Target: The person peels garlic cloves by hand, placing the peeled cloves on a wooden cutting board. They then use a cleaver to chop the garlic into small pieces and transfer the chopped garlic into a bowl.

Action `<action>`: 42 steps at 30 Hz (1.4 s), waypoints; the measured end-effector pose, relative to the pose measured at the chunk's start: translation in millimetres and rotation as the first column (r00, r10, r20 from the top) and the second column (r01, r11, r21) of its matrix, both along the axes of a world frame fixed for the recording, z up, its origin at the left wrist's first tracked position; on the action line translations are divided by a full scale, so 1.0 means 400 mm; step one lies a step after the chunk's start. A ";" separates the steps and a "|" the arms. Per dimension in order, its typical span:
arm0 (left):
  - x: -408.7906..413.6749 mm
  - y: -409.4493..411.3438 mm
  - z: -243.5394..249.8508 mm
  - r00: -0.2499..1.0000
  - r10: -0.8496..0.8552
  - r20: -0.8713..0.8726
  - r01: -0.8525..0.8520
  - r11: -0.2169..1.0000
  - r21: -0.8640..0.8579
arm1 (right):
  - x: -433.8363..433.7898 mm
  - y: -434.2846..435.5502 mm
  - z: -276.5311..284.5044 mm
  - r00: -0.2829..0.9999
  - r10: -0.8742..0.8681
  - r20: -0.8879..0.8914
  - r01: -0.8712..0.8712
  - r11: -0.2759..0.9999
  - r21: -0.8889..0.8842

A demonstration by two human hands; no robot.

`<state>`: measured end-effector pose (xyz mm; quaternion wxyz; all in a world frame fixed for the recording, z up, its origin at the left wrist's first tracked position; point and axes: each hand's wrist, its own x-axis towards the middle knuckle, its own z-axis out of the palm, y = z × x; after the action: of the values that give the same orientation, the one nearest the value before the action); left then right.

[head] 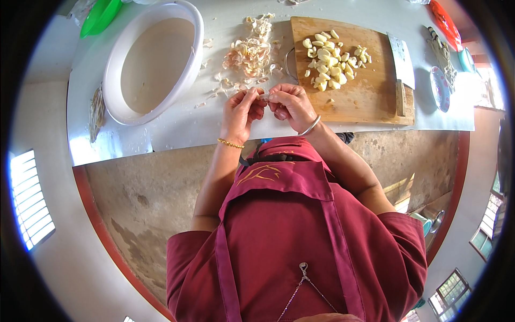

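Note:
Both hands meet just past the table's front edge. Between the fingertips of my left hand (242,112) and my right hand (293,105) is a small piece of garlic (263,97) with pale, papery skin; the fingers partly hide it. Beyond my left hand lies a loose heap of garlic skins (248,56), with scraps strewn towards me. To the right, a wooden cutting board (358,106) bears a pile of peeled garlic cloves (330,64) and some smaller bits. A cleaver (402,60) rests along the board's right side, its wooden handle towards me.
A large white oval basin (197,52) of cloudy water stands at the left. Near it are a green plastic basket (98,18) and a dried bundle (96,114). Right of the board are a patterned dish (439,89), a corded bundle (442,56) and a red bag (445,25).

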<state>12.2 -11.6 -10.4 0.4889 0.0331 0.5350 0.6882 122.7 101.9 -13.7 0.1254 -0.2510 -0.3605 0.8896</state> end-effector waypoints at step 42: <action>0.103 0.232 0.027 0.049 0.034 -0.998 0.064 0.997 0.037 | 0.216 0.162 0.104 0.796 -0.599 -0.087 0.558 0.670 0.490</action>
<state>53.3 81.4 0.4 -0.0092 0.5213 0.6993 0.4890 208.9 166.7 28.0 0.4456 -0.3475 -0.4807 0.6705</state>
